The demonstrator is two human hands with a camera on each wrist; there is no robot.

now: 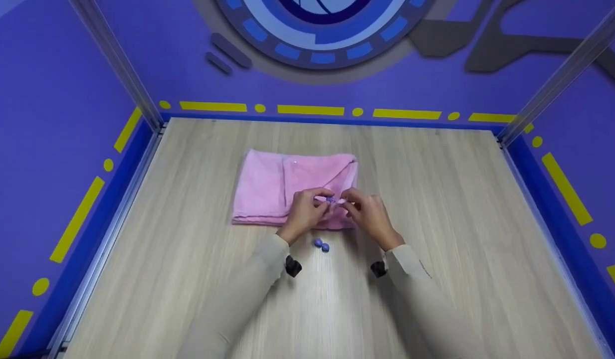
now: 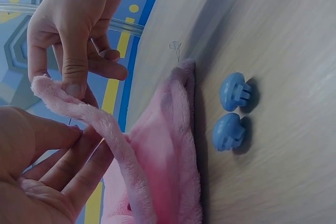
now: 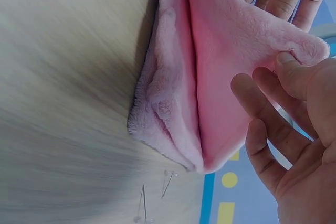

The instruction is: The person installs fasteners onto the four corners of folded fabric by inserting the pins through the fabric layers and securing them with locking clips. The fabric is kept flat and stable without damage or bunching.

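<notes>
A folded pink plush blanket (image 1: 260, 189) lies on the table, its near right corner lifted between the hands. My right hand (image 1: 369, 212) pinches the lifted plush edge (image 3: 252, 27) between thumb and fingers. Close beside it, my left hand (image 1: 307, 209) pinches a small part of a duvet clip; a bit of blue shows at its fingertips in the head view. A thin dark line like a pin shows there in the left wrist view; the fingers hide most of the piece. Two blue mushroom-shaped duvet clips (image 2: 229, 131) with slotted stems lie in front of the blanket.
Thin pins with clear heads (image 3: 143, 203) lie on the wooden table (image 1: 437, 199) by the blanket's right side. Blue-purple panels (image 1: 337, 89) with yellow marks enclose the table at the back and sides, joined by metal posts (image 1: 556, 75).
</notes>
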